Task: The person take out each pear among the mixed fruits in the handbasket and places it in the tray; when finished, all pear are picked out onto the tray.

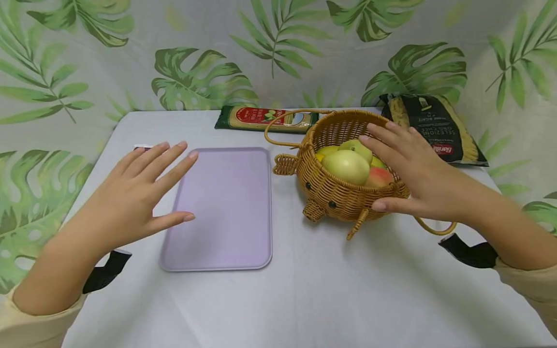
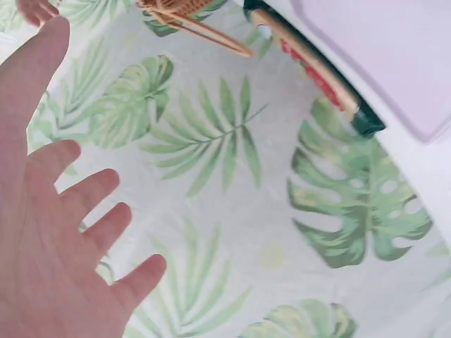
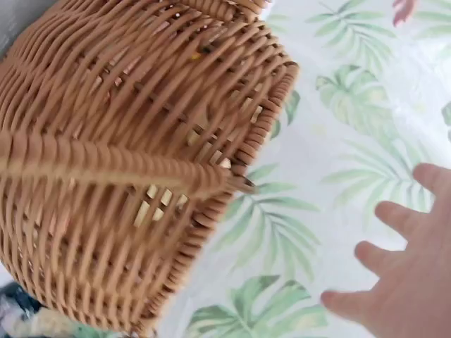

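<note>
1. My left hand (image 1: 139,195) is released: fingers spread, thumb held out, nothing in it. In the head view it hangs across the left edge of the lilac tray (image 1: 226,208).

2. My right hand (image 1: 419,174) is released too, fingers spread and grasping nothing. From my head it overlaps the right side of the wicker basket (image 1: 354,197); the wrist view shows a gap between my fingertips and the weave.

3. The basket, with its pig snout facing the near left, stands upright on the white table (image 1: 304,304), just right of the tray. Inside it sit a large pale green fruit (image 1: 345,166), a reddish fruit (image 1: 379,178) and some yellowish ones, partly hidden beneath and behind.

4. At the back lie a long pasta packet (image 1: 261,119), partly behind the basket handle, and a black pasta bag (image 1: 435,128) at the right. Something small shows behind my left fingers; too little of it is visible to name.

5. I judge this to be a pause with both hands ready: nothing is gripped, and the fruit I see is all in the basket.

6. If I go for the fruit, the next move seems to call for lowering my right hand inside the rim and curling round the pale green one, which sits highest, while my left steadies the basket.
</note>
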Demonstrator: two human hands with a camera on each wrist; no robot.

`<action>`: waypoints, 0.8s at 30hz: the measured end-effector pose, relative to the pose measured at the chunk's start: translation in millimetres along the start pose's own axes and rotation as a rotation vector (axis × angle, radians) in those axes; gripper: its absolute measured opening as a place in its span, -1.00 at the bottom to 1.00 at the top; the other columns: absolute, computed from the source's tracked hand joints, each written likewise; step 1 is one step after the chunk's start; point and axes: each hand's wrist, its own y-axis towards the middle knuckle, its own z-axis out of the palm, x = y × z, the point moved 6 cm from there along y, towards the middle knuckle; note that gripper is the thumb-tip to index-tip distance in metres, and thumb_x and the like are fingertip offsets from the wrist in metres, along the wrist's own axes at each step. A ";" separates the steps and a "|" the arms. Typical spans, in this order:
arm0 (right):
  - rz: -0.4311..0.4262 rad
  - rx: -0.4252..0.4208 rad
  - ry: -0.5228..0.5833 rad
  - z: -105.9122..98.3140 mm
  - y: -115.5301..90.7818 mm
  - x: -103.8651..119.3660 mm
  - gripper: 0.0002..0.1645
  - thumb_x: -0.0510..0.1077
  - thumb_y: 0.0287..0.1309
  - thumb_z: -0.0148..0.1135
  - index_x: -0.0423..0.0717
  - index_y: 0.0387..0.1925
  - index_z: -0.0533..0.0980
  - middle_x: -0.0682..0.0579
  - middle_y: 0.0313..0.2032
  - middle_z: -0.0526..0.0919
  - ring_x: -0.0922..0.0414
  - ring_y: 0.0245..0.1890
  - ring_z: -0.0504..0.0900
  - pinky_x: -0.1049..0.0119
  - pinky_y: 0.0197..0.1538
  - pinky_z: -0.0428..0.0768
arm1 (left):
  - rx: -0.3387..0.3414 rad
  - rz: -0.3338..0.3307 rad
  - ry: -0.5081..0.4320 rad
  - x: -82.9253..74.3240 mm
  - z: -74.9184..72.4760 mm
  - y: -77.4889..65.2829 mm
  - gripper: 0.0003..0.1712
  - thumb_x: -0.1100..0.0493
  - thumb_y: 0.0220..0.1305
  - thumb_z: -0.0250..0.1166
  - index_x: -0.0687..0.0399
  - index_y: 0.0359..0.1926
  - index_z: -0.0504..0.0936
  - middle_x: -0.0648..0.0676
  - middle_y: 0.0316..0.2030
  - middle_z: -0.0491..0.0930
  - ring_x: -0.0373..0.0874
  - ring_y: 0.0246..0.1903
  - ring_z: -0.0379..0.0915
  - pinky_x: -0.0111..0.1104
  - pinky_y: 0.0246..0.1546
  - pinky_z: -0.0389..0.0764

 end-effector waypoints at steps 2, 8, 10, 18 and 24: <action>0.002 -0.025 0.045 1.3 2.5 -2.3 0.02 0.29 0.01 0.16 -0.01 0.37 -0.04 -0.06 0.35 -0.09 -0.10 0.32 -0.18 -0.14 0.25 -0.20 | -0.043 -0.015 -0.018 2.6 8.3 -5.7 -0.11 -0.44 0.18 -0.21 0.01 0.36 0.08 0.14 0.29 0.11 0.17 0.23 0.01 0.00 0.21 -0.01; 0.061 -0.063 0.133 10.1 10.0 -13.8 -0.03 0.13 0.04 0.23 0.01 0.37 -0.04 -0.06 0.33 -0.02 -0.06 0.30 -0.08 -0.16 0.21 -0.03 | -0.120 -0.115 -0.099 19.8 40.1 -27.4 -0.09 -0.40 0.20 -0.18 0.16 0.33 0.12 0.23 0.22 0.20 0.25 0.15 0.12 0.09 0.09 0.16; 0.089 -0.064 0.162 14.4 11.6 -18.6 -0.03 0.07 0.05 0.24 0.02 0.37 -0.06 -0.06 0.33 -0.01 -0.05 0.30 -0.07 -0.15 0.21 -0.01 | -0.121 -0.167 -0.146 28.1 52.3 -35.0 -0.09 -0.38 0.19 -0.11 0.19 0.33 0.10 0.27 0.21 0.21 0.26 0.14 0.13 0.09 0.07 0.17; 0.286 -0.039 0.287 34.9 15.2 -39.6 -0.07 -0.02 0.09 0.21 0.17 0.37 -0.09 -0.03 0.33 -0.04 -0.11 0.26 0.00 -0.24 0.11 0.12 | 0.023 -0.412 -0.444 52.1 105.3 -61.4 -0.05 0.08 0.12 0.28 0.15 0.38 -0.10 0.34 0.26 0.07 0.29 0.21 -0.04 0.06 0.18 -0.01; 0.341 -0.030 0.335 44.4 19.1 -50.4 -0.14 -0.02 0.14 0.17 0.08 0.37 -0.05 -0.06 0.32 0.00 -0.17 0.16 0.18 -0.15 0.07 0.25 | 0.112 -0.537 -0.588 58.1 127.7 -77.5 -0.08 0.04 0.21 0.19 0.12 0.39 -0.19 0.40 0.24 0.05 0.34 0.20 -0.08 0.18 0.10 0.00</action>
